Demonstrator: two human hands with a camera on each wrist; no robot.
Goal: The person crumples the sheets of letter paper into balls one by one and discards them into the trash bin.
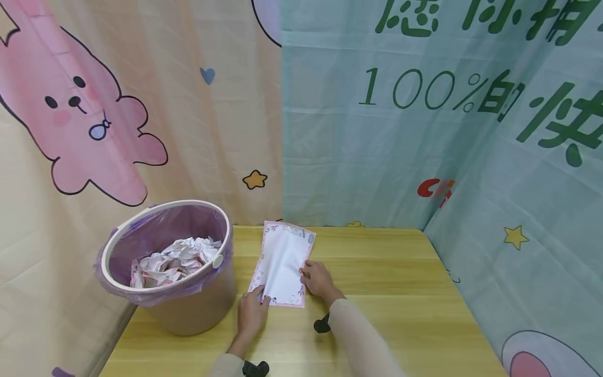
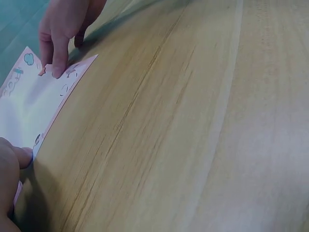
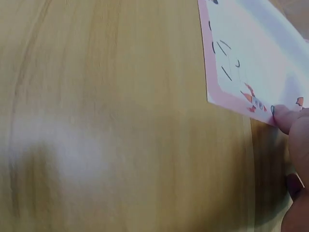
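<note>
A sheet of white paper (image 1: 285, 262) with a pink, cartoon-printed border lies before me, slightly bowed. At its lower left corner my left hand (image 1: 252, 314) pinches the edge, thumb on top. My right hand (image 1: 319, 280) grips the right edge a little below the middle. From the right wrist view, the right thumb (image 3: 285, 117) presses on the printed border while a finger shows beneath the sheet. Part of the left hand (image 2: 8, 179) is cut off in the left wrist view.
To the left stands a brown bin (image 1: 195, 309) with a white rim and purple liner, holding crumpled paper (image 1: 181, 259). The wooden table (image 1: 377, 293) reaches back to printed curtains (image 1: 348, 157), which also hang along both sides.
</note>
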